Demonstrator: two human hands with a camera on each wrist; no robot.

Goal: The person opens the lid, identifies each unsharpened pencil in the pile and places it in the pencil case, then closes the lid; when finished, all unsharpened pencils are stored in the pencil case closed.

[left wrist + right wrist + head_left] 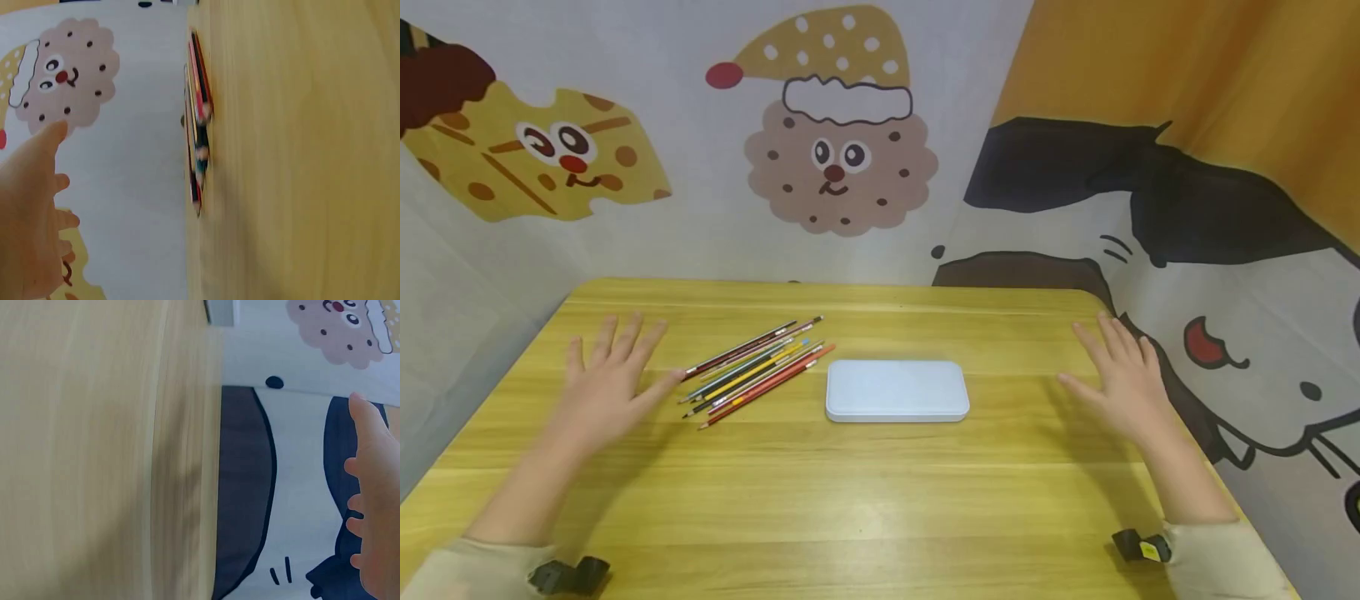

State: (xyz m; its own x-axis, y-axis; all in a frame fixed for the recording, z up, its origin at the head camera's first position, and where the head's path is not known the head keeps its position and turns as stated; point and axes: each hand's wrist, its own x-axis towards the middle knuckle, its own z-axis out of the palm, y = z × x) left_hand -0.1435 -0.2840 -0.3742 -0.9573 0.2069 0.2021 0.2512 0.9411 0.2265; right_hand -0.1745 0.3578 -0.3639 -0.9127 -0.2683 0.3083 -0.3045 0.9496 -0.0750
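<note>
A loose bunch of several pencils (pixel 758 372) lies slanted on the table, left of a closed pale blue-white case (pixel 897 390). My left hand (pixel 606 387) is held above the table just left of the pencils, fingers spread, holding nothing. Its thumb tip overlaps the pencils' left ends in the head view; contact cannot be told. In the left wrist view the pencils (pixel 200 94) lie apart from that hand. Over the table's right side my right hand (pixel 1123 383) also has its fingers spread and holds nothing. The case is the thing nearest to it, a wide gap away.
The wood-grain table (pixel 865 517) has rounded far corners. Behind it and on the right hangs a cloth (pixel 685 242) printed with cartoon figures. A dark wrist camera (pixel 571 575) sits by the left sleeve, and another camera (pixel 1138 546) by the right sleeve.
</note>
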